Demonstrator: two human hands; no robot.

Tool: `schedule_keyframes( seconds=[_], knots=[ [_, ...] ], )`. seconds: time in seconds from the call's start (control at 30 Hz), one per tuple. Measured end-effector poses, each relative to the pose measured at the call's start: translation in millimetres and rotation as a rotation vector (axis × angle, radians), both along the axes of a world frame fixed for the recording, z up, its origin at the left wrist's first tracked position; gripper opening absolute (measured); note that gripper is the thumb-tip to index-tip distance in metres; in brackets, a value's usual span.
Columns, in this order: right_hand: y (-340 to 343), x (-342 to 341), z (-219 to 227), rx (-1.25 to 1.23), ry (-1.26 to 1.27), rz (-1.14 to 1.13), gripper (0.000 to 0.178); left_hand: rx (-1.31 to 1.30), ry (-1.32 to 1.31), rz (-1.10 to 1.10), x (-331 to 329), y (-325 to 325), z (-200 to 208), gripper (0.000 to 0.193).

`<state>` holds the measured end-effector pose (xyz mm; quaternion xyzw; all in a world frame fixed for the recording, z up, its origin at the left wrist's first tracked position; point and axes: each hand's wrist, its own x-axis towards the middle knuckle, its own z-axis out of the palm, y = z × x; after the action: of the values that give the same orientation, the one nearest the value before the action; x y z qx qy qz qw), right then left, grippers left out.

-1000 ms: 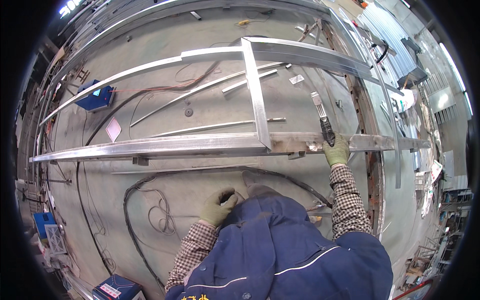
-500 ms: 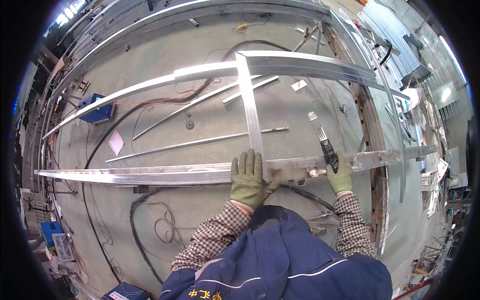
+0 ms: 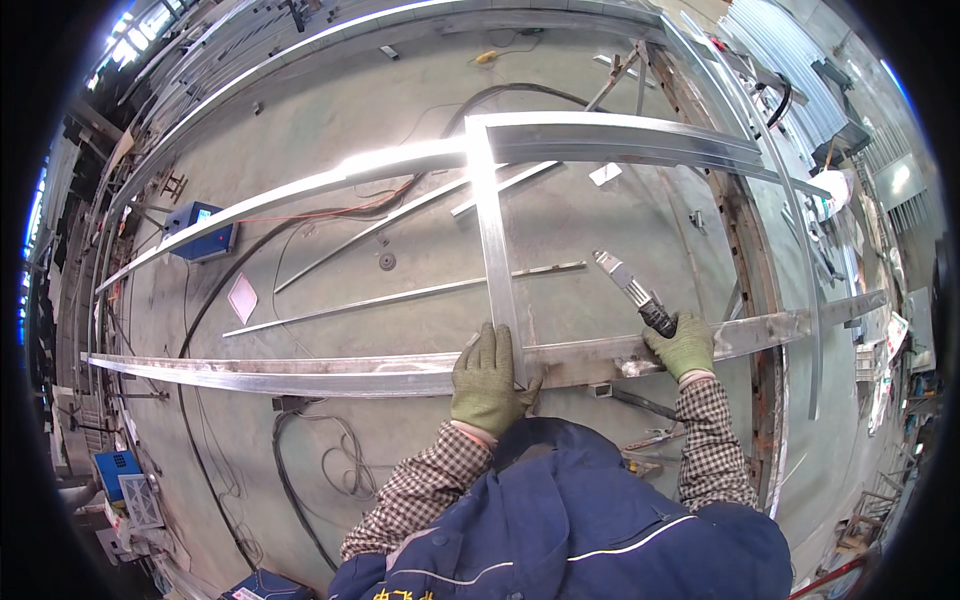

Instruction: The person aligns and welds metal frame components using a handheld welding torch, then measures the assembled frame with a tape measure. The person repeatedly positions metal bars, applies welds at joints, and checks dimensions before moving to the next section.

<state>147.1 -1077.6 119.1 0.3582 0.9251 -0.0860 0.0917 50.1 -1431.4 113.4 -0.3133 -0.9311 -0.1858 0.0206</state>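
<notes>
Grey floor (image 3: 560,225) underlies the metal frame (image 3: 490,240); left hand (image 3: 488,382) lies flat there, probably for steadiness, right hand (image 3: 682,346) clamped around a tool (image 3: 630,287).

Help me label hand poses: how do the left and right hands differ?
The left hand lies fingers-extended on the metal rail; the right hand curls around a black-handled tool. The left hand is at the near end of the crossbar, the right hand farther right. Both wear green gloves.
</notes>
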Motion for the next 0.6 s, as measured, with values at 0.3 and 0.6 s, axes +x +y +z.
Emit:
schedule_keyframes(
  seconds=[0.3, 0.6],
  knots=[
    [1, -8, 2, -0.12, 0.022, 0.009, 0.061, -0.054, -0.089, 0.004, 0, 0, 0, 0.106],
    [2, -29, 9, -0.137, -0.143, -0.042, 0.066, -0.036, -0.081, -0.03, -1, -3, 1, 0.105]
  ],
)
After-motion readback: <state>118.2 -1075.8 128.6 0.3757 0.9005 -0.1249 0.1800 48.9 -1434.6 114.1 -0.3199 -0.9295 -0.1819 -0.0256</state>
